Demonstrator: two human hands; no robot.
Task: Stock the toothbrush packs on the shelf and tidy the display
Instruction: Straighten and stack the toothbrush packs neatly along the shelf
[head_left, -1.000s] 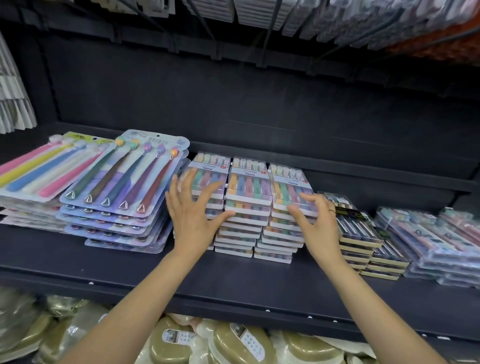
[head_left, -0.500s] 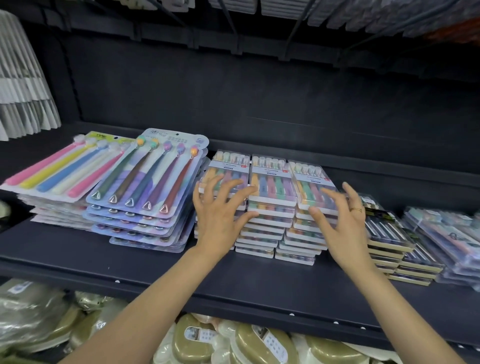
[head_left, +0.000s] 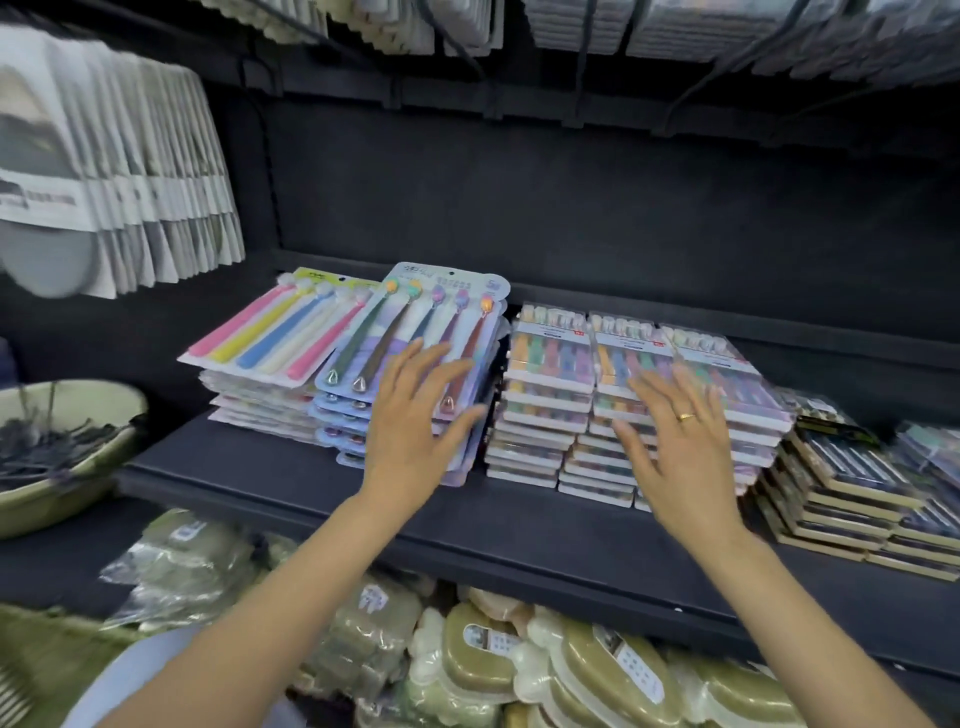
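Both spread hands (head_left: 415, 441) (head_left: 680, 457) hover before stacked toothbrush packs (head_left: 550, 364).

We see a bare strip of shelf (head_left: 311, 499) open along the front edge, and dark empty room above and behind the toothbrush stacks (head_left: 623, 405). The stacks crowd edge to edge, hardly any gap between. Hanging packets (head_left: 130, 171) overhead close the upper left.

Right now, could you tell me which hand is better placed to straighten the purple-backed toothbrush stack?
Left. The left hand is spread over the purple-backed stack, while the right hand hovers over the small boxed packs beside it.
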